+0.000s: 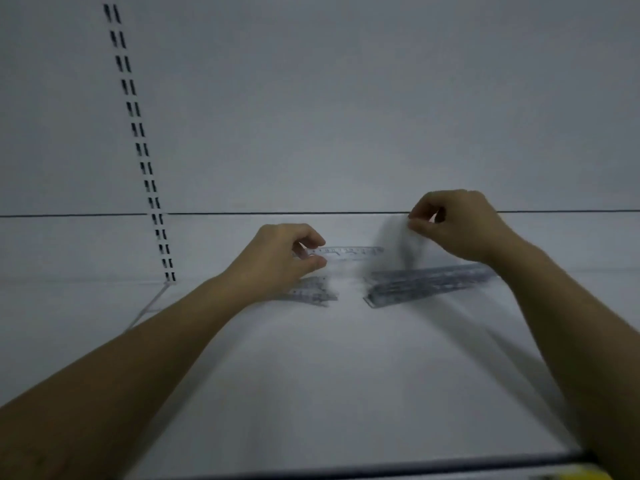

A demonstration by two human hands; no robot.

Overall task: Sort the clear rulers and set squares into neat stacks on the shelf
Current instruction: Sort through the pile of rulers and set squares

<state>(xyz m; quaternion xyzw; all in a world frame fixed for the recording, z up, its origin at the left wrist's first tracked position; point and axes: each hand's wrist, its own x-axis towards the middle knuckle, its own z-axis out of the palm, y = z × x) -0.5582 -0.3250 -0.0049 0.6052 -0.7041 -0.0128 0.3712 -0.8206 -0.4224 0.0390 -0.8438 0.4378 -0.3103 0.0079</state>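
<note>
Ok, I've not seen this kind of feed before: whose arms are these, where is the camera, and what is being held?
No machine here: these are a person's two bare arms, seen from a single camera worn on their head, looking forward and down. The white surface is a shelf, with a slotted rail on the back panel at left. The left hand pinches one end of a clear ruler. The right hand pinches a clear piece too blurred to tell ruler from set square. On the shelf lie a long stack of rulers near the right wrist and a smaller pile of clear pieces by the left hand.
</note>
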